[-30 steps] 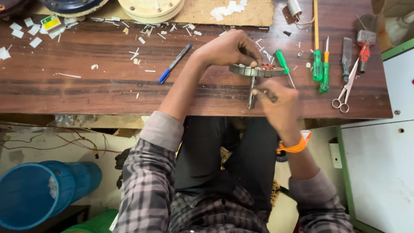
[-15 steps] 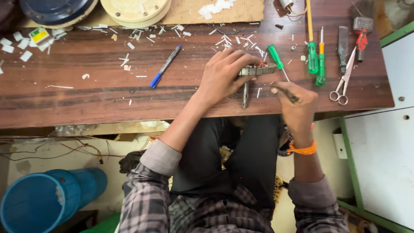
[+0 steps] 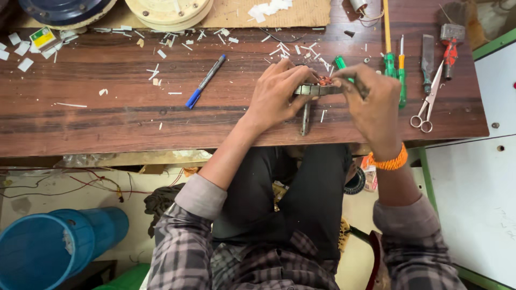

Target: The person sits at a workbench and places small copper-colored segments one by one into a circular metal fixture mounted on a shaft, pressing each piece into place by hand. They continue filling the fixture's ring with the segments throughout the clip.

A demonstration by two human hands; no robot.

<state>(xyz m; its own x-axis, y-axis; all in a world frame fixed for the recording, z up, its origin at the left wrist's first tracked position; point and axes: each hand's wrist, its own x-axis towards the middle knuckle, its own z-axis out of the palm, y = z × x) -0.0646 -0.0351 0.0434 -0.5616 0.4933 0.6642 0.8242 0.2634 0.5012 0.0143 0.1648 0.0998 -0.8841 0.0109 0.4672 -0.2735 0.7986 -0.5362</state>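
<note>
My left hand (image 3: pixel 277 94) grips a flat round metal motor core (image 3: pixel 316 89) with copper windings and a steel shaft (image 3: pixel 305 119) that points down toward the table's front edge. My right hand (image 3: pixel 371 102) is closed on the right side of the same core, fingers pinched at its top by the reddish wire. Both hands hold it just above the dark wooden table (image 3: pixel 107 118). What is between the right fingertips is hidden.
A blue marker (image 3: pixel 205 81) lies left of the hands. Green screwdrivers (image 3: pixel 395 70), a chisel (image 3: pixel 427 62), a red-handled tool (image 3: pixel 449 51) and scissors (image 3: pixel 427 110) lie at the right. White paper scraps litter the table. A blue bucket (image 3: pixel 54 247) stands below left.
My right hand has risen from the table's front edge to the core's top right. The left hand kept its grip on the core.
</note>
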